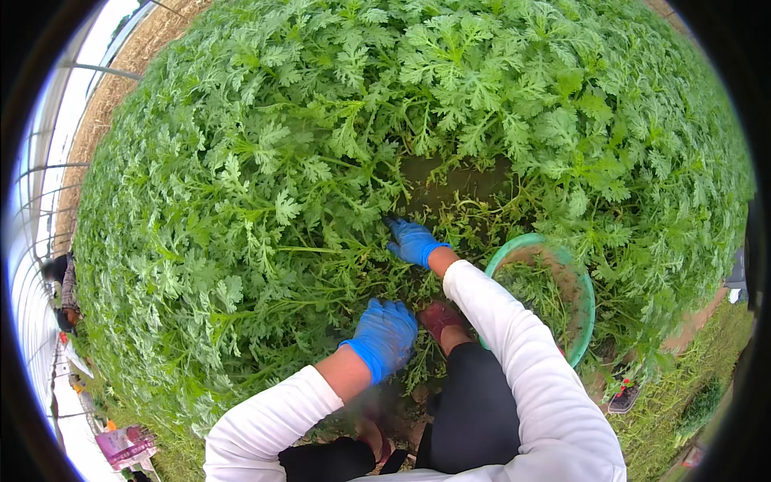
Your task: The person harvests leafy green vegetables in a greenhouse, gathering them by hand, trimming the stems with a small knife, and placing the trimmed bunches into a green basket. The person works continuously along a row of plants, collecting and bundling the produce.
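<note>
My left hand, in a blue disposable glove, rests low at the edge of leafy green plants that look like garland chrysanthemum. Its fingertips are turned away from me, and whatever lies under them is hidden. Farther forward, my right hand, gloved the same way, reaches left to the plant bases. A small dark shape shows at its fingertips, too unclear to name. Beside my right forearm stands a green plastic basin with cut greens inside.
Ahead of my right hand lies a patch of dark soil with yellowish stem bits. My red shoe stands between the hands. Another person is at the far left. A printed bag lies lower left, and another shoe shows at right.
</note>
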`<state>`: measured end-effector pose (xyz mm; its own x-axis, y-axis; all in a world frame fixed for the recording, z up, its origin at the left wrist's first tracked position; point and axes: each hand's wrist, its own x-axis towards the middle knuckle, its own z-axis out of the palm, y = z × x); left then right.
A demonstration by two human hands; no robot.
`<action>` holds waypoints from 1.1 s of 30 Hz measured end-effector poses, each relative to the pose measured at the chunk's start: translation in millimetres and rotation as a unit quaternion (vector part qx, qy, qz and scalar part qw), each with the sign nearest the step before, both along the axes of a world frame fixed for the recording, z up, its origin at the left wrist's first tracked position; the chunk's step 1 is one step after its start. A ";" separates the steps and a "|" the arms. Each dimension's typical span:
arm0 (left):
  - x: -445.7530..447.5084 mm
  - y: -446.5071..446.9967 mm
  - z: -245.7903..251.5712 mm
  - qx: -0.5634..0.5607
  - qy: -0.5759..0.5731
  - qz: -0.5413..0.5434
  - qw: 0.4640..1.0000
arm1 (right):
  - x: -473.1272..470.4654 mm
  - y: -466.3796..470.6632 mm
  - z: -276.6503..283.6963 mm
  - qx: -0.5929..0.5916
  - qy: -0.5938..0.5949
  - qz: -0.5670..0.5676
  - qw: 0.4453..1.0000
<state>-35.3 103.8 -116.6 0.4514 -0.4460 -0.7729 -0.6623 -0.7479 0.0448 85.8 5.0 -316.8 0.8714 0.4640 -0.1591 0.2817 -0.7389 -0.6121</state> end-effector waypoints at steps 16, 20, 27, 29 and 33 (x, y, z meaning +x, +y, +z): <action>-52.6 -25.4 -172.6 -0.166 0.080 0.358 0.915 | -7.0 -99.1 14.8 -0.141 0.119 0.184 0.965; -80.6 -42.4 -173.7 -0.168 0.082 0.287 0.940 | 1.1 -64.8 58.7 0.116 -0.208 -0.082 0.968; -93.1 -37.0 -165.0 -0.069 0.034 0.275 0.958 | 29.2 53.0 1.3 -0.023 0.092 0.117 0.989; -91.9 -25.6 -165.9 -0.046 -0.024 0.269 0.962 | 27.9 60.1 -24.1 -0.106 0.156 0.202 0.961; -94.0 3.5 -163.9 -0.029 -0.177 0.210 0.961 | 19.0 49.3 -53.2 0.046 0.115 0.142 0.982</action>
